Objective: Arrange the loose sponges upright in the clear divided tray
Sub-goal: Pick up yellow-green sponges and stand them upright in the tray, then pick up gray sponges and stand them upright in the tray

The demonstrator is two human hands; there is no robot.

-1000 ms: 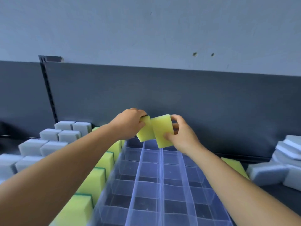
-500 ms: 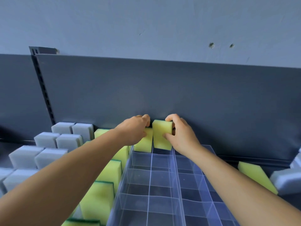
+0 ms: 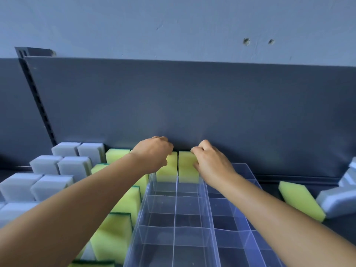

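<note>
Nearest the camera, the clear divided tray [image 3: 174, 226] shows row after row of vacant compartments, so the job looks barely begun. To the tray's left, yellow sponges [image 3: 113, 236] stand on edge in a line, with grey sponges [image 3: 48, 187] ranked beyond them; to the tray's right, one loose yellow sponge [image 3: 300, 201] lies tilted beside a heap of grey ones [image 3: 339, 201]. At the tray's far end, two yellow sponges sit upright in neighbouring compartments, touching or nearly so across the divider. The left hand [image 3: 154, 155] curls its fingers over the top of the left sponge [image 3: 169, 170], and the right hand [image 3: 210, 162] pinches the top edge of the right sponge [image 3: 185, 170]. Seating them well probably means pressing straight down with even force until each base meets the tray floor, keeping the faces parallel to the dividers. The soft foam may buckle or spring back if pushed at an angle. Behind the tray rises a dark back panel [image 3: 192, 103].
</note>
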